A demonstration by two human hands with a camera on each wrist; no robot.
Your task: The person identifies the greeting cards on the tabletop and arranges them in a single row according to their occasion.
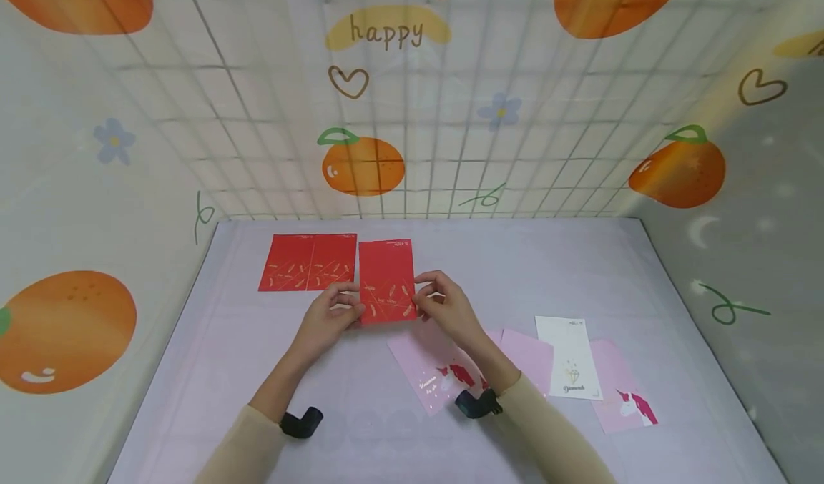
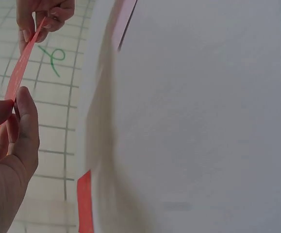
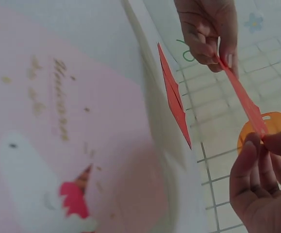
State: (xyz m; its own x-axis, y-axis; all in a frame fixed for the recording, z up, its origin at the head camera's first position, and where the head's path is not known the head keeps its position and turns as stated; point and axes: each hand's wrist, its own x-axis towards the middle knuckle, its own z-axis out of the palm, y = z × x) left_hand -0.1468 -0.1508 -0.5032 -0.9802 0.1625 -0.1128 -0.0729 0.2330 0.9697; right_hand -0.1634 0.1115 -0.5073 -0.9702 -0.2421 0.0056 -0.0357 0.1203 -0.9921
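Both hands hold a red paper envelope (image 1: 387, 277) with gold markings, raised above the table. The left hand (image 1: 330, 314) pinches its left edge near the lower corner between thumb and fingers. At the opposite edge, the right hand (image 1: 447, 309) pinches it the same way. Seen edge-on in the left wrist view, the envelope (image 2: 24, 65) looks thin and slightly bent. Two matching red envelopes (image 1: 286, 262) lie side by side on the table, just beyond the left hand. Beneath the right forearm lies a pink unicorn envelope (image 1: 421, 366), partly covered by the arm.
To the right on the pale tablecloth (image 1: 360, 441) lie a plain pink piece (image 1: 531, 355), a white envelope (image 1: 560, 344) with a diamond print, and another pink unicorn envelope (image 1: 614, 377), overlapping one another. A grid wall with an orange-print curtain (image 1: 450, 148) encloses the table.
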